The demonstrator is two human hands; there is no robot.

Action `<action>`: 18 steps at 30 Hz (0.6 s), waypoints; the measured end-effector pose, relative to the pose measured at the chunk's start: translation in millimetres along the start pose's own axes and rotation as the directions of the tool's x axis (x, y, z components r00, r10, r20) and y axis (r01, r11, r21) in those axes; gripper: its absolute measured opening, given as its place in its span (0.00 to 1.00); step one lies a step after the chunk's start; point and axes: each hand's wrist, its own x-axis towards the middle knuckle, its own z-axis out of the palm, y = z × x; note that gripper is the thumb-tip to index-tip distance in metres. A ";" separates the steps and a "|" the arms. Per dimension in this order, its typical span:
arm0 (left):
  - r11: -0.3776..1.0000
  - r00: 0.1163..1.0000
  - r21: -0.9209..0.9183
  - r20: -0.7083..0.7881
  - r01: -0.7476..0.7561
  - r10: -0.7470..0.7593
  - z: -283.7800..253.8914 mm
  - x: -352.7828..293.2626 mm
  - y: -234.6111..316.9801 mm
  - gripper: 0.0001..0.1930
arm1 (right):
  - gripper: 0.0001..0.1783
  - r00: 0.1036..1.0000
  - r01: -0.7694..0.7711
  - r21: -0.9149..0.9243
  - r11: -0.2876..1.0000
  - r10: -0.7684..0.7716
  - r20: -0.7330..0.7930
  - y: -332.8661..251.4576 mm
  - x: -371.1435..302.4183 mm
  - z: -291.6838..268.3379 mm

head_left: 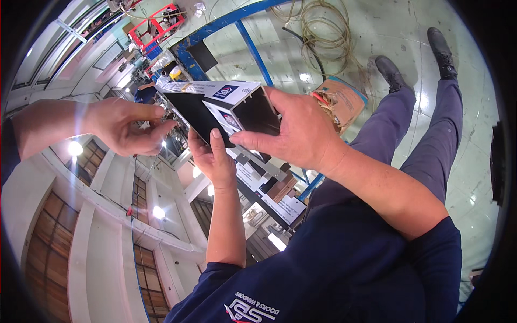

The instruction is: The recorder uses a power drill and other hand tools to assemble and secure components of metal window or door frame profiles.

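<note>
My right hand [304, 129] is closed around the near end of a dark hollow window-frame profile [200, 116] with white-and-blue film on its outer faces. Its thumb presses on the face beside the open end. Below the profile, my left hand [214, 161] grips the lower edge, thumb up against the dark face and fingers partly hidden behind. From the left edge reaches a co-worker's hand [129, 126], its curled thumb and fingertips close to the profile's far end; whether they touch it is unclear. A flat grey metal strip with a hole [277, 173] shows beneath my right hand.
More film-covered profiles [266, 202] lie below my hands. A blue metal frame [229, 24] stands beyond, with a coiled clear hose [326, 37] on the floor. An open cardboard box [342, 102] holds a red-handled thing near my legs. A red rack [159, 27] stands farther off.
</note>
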 end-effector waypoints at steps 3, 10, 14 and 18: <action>0.997 0.998 0.036 -0.017 -0.062 0.062 6.1 -0.4 4.7 0.32 | 0.42 0.999 -0.031 -0.084 0.996 0.033 0.022 -11.7 -4.9 1.7; 0.997 1.000 0.083 -0.015 0.006 -0.005 15.3 2.5 5.1 0.36 | 0.39 0.970 -0.242 -0.302 0.922 0.240 -0.043 -24.4 -14.0 -4.9; 0.986 0.992 0.159 -0.102 -0.050 0.067 -6.0 -4.0 -30.0 0.39 | 0.50 0.956 -0.251 -0.608 0.754 0.291 -0.033 -57.7 -13.2 8.5; 0.990 0.995 0.142 -0.095 -0.006 0.020 10.1 -10.8 -41.2 0.39 | 0.61 0.992 -0.108 -0.851 0.514 0.117 -0.056 -77.6 -12.4 8.1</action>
